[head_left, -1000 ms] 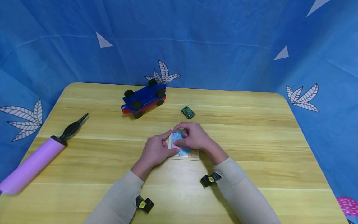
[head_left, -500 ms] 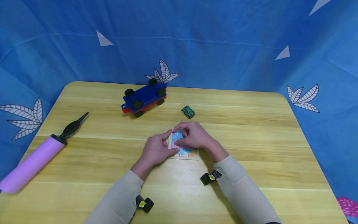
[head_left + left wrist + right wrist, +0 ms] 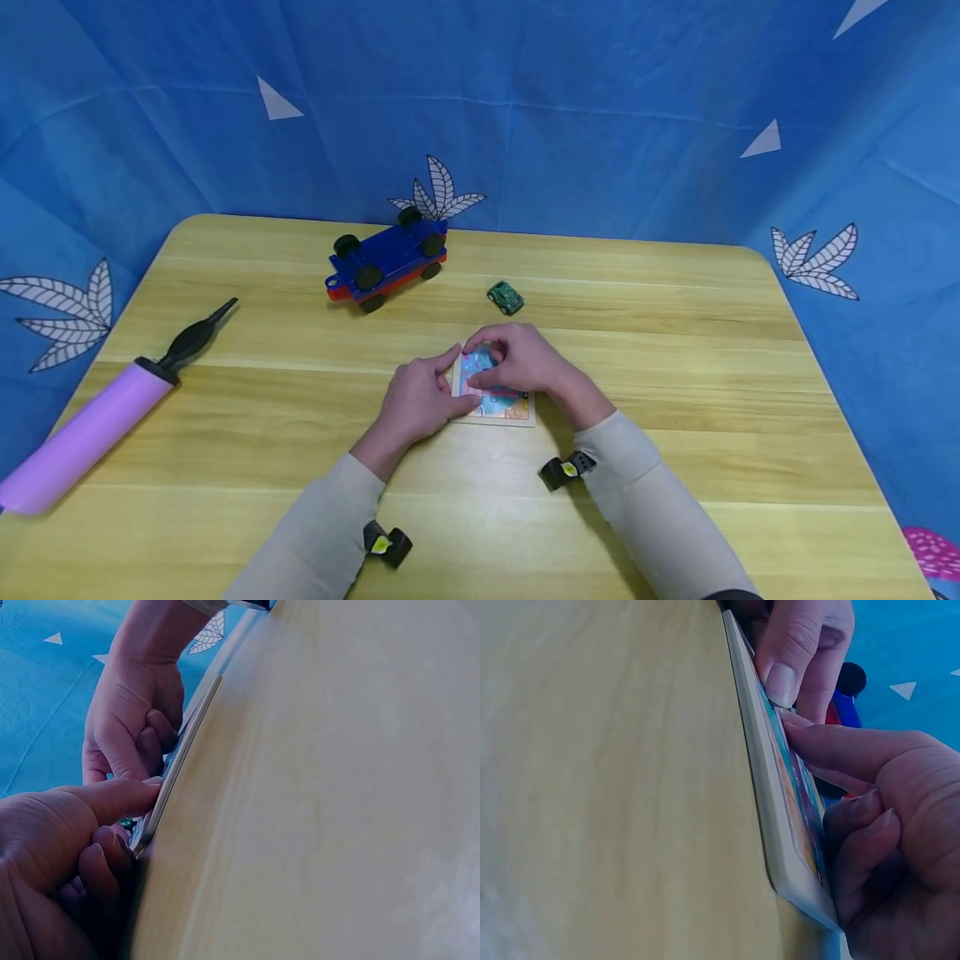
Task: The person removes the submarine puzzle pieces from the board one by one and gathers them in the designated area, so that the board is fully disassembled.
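Note:
A small jigsaw puzzle in a pale wooden frame lies flat on the table, its picture blue, pink and orange. My left hand holds its left side, forefinger at the far left corner and thumb on the near left part. From the right, my right hand reaches over the picture. Its bent thumb and forefinger pinch at the upper left part of the puzzle; single piece edges there are hidden. In the right wrist view the left thumb lies close to the right thumb on the picture.
Behind the puzzle sits a tiny green toy car. A blue and red toy vehicle lies wheels up at the back left. A purple hand pump with a black nozzle lies at the table's left. A blue curtain hangs behind.

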Action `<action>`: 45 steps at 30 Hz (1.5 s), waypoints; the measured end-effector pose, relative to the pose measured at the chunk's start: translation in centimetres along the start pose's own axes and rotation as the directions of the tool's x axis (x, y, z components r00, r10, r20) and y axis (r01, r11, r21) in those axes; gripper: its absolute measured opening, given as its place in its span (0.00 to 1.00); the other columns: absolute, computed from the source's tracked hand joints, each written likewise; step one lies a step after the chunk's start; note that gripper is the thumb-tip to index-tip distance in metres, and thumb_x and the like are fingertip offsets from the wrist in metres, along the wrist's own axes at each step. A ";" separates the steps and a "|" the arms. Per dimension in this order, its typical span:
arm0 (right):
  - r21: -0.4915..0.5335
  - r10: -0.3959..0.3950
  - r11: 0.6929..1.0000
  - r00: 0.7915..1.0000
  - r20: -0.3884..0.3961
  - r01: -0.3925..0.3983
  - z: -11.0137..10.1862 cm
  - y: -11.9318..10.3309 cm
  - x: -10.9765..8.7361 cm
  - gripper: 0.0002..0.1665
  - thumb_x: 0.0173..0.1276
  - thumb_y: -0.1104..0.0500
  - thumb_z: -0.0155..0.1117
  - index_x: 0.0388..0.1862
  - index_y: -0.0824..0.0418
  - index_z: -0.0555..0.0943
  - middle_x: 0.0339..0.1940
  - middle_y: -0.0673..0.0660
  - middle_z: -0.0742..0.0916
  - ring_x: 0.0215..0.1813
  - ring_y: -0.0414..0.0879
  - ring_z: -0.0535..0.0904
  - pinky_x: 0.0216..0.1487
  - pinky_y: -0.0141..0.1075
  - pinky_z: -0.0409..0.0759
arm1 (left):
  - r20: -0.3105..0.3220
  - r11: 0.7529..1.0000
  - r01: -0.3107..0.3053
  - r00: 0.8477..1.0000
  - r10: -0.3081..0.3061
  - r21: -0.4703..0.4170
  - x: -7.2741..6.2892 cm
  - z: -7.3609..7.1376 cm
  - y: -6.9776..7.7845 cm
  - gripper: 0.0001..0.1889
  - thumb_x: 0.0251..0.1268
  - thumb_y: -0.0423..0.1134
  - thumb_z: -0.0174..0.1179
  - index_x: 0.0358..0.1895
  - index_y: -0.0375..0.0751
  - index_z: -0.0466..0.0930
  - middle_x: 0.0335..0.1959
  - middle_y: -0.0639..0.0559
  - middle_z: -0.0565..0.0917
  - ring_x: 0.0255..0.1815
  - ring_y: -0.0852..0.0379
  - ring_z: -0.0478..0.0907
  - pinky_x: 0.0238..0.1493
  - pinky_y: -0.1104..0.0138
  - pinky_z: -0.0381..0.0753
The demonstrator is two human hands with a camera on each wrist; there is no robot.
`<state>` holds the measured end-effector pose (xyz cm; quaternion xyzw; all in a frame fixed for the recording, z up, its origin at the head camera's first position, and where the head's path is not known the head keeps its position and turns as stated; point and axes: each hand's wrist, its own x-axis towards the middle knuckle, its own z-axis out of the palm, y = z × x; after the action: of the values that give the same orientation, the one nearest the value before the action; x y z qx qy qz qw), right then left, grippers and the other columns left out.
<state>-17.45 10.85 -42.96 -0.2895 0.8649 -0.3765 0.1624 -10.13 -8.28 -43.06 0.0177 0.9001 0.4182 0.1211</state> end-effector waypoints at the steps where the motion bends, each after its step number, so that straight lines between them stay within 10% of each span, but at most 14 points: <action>1: -0.002 -0.004 1.000 1.000 0.002 0.004 0.0 0.0 0.0 0.20 0.54 0.53 0.82 0.47 0.51 0.87 0.16 0.48 0.73 0.19 0.43 0.67 0.26 0.36 0.66 | 0.001 1.000 0.003 1.000 -0.003 0.001 0.0 0.0 0.0 0.43 0.52 0.50 0.77 0.73 0.44 0.70 0.19 0.53 0.74 0.19 0.54 0.70 0.23 0.62 0.66; 34: -0.031 -0.030 0.999 0.996 0.084 0.033 -0.4 0.1 0.4 0.19 0.58 0.52 0.80 0.47 0.48 0.84 0.17 0.48 0.72 0.20 0.42 0.66 0.28 0.36 0.65 | 0.001 1.000 -0.015 1.000 0.015 -0.004 0.1 0.0 -0.3 0.43 0.53 0.50 0.77 0.73 0.44 0.70 0.19 0.53 0.74 0.17 0.55 0.70 0.21 0.63 0.66; 45: 0.040 0.031 0.999 0.999 -0.032 -0.030 0.1 0.1 -0.3 0.23 0.52 0.52 0.84 0.45 0.53 0.84 0.17 0.49 0.74 0.19 0.43 0.68 0.30 0.37 0.72 | 0.003 1.000 0.008 1.000 -0.008 0.002 0.1 0.0 -0.3 0.43 0.52 0.50 0.77 0.73 0.45 0.70 0.19 0.53 0.75 0.18 0.54 0.70 0.22 0.63 0.66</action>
<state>-17.15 11.02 -43.07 -0.2670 0.8642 -0.3955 0.1596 -10.22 -8.40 -43.30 0.0150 0.9004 0.4168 0.1241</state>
